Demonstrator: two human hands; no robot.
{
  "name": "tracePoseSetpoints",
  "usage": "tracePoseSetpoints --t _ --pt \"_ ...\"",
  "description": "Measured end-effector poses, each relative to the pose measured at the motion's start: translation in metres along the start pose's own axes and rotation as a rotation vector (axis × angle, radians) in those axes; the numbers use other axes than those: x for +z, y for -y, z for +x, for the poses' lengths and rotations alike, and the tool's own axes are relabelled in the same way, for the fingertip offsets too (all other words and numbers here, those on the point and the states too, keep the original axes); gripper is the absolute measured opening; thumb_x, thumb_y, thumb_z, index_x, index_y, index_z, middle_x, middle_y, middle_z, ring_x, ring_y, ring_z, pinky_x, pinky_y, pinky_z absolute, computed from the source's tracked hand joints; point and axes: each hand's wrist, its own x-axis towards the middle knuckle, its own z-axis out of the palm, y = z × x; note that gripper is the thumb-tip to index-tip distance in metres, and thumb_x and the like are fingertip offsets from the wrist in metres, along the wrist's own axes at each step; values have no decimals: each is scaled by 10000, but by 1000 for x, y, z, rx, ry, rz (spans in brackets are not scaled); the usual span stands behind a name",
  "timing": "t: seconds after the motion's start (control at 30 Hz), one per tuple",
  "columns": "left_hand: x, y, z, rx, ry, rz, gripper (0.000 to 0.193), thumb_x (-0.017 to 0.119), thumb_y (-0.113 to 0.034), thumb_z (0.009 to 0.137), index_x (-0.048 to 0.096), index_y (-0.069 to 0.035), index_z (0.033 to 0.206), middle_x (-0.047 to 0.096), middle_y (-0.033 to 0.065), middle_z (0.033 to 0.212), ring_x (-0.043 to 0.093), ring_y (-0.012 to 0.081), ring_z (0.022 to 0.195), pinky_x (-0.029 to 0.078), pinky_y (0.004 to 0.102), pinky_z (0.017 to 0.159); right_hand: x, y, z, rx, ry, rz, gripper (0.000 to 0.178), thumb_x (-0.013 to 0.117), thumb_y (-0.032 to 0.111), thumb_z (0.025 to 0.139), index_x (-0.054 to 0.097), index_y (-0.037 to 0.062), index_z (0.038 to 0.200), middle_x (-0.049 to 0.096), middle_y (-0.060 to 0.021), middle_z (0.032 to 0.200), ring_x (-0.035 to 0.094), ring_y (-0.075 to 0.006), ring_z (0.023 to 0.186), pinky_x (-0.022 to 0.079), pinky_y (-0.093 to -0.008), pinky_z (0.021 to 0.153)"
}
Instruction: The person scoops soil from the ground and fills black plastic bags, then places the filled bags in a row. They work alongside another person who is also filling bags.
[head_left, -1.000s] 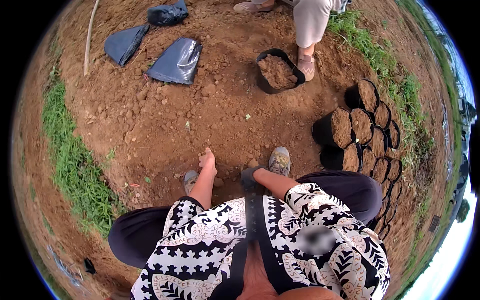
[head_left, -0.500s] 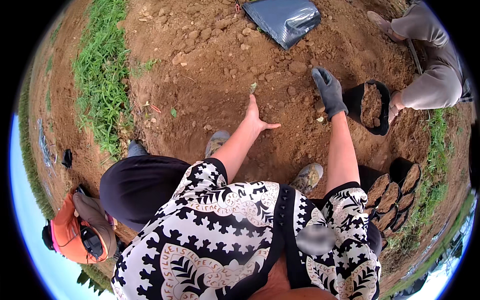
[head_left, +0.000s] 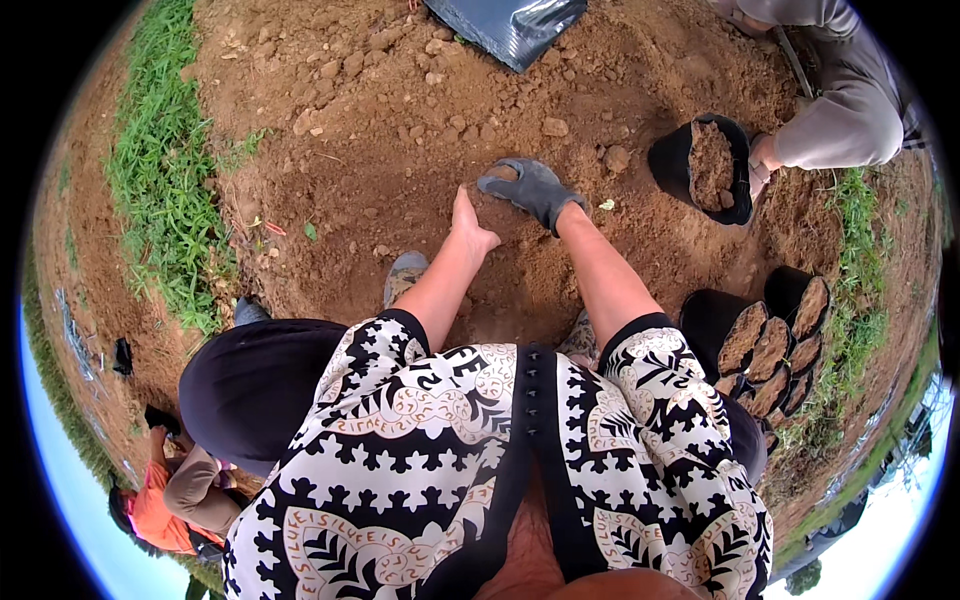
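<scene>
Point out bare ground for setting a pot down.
Mostly bare soil lies between the left grass strip and left hand, and between gloved right hand and the lone filled pot. Crowded: the clustered pots at right.

Left of the bare soil lies grass, ahead lies a plastic sheet, and right stands a pot beside a co-worker's foot, with clustered pots nearer.
</scene>
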Motion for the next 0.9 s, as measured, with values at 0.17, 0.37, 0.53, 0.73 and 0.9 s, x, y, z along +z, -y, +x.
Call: tracePoseSetpoints --t 0.17,0.37,0.53,0.73,0.9 --pt "2 21 -4 9 12 71 621 306 -570 939 493 -110 1312 505 114 1346 484 316 1232 324 544 1057 -3 -3 -42 67 -111 234 457 699 460 764 682 99 1043 682 -104 1005 630 -254 944 468 -366 843" --pt "136 71 -83 72 299 269 519 360 -513 939 502 -144 1275 510 116 1310 468 291 1232 385 564 995 -116 27 -120 -125 -465 290 460 749 333 762 649 27 1090 674 -100 984 624 -172 909 486 -318 814" --pt "237 127 -79 -15 726 385 571 416 -498 955 375 -134 1392 380 131 1447 361 298 1332 209 626 1070 -205 35 -188 -202 -765 497 328 692 145 829 629 0 1116 652 -31 1006 606 -101 886 492 -243 784" --pt "231 135 -83 341 470 1011 712 420 -548 945 242 -94 1463 136 132 1547 241 374 1375 226 610 1067 -219 -102 -153 34 -892 -399 593 613 460 845 515 94 1300 457 -185 1360 440 -343 1259 378 -408 1015" --pt "201 -14 -130 616 395 1362 506 492 -382 967 459 -46 1344 376 150 1438 384 303 1305 388 429 1018 -214 -71 -140 82 -770 226 568 661 385 829 539 51 1272 556 -153 1258 520 -323 1171 415 -365 963"
